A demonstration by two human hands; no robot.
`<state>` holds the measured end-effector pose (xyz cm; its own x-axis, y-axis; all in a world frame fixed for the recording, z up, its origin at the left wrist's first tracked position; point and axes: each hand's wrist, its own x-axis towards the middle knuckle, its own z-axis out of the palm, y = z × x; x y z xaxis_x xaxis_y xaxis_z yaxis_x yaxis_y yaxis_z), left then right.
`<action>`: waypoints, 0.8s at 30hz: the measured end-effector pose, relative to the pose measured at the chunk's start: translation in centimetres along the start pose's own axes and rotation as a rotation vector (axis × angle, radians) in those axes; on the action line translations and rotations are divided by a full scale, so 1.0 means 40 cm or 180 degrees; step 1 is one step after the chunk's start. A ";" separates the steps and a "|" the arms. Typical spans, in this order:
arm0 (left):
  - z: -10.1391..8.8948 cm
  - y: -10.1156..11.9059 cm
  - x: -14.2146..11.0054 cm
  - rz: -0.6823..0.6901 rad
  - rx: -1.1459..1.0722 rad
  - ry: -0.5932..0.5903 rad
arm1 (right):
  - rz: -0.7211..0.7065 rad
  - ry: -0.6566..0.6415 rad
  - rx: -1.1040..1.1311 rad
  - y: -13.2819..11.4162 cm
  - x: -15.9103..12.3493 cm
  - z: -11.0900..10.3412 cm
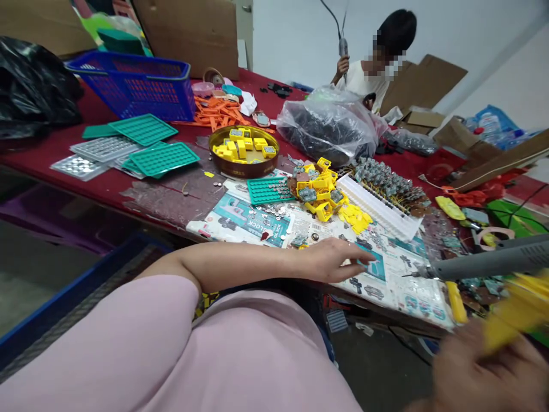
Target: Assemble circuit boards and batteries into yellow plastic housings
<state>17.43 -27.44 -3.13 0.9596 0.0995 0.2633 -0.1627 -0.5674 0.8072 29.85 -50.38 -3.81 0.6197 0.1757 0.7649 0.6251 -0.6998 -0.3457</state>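
Observation:
My left hand reaches across the table's near edge, low over the printed cardboard sheet. Its fingers point right, slightly apart, with nothing visible in them. Just behind it lies a small grey part with a round metal piece. At the lower right, my right hand is smeared by motion, its fingers closed on a yellow plastic piece. Above that hand a grey electric screwdriver points its bit left over the sheet; what holds it is not visible.
Beyond my left hand are yellow housings, a green tray with metal discs, and a white rack. Farther back stand a round tin of yellow parts and a blue basket. A co-worker holds another screwdriver.

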 end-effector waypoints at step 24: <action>0.038 -0.048 0.150 -0.0723 -0.3596 0.1515 | -0.0823 -0.1343 0.2467 -0.187 -0.168 0.179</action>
<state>23.85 -26.99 -3.89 0.8517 0.5230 0.0331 -0.3367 0.4977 0.7993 24.43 -41.38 -10.25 0.4429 0.6067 0.6601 0.8172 0.0297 -0.5756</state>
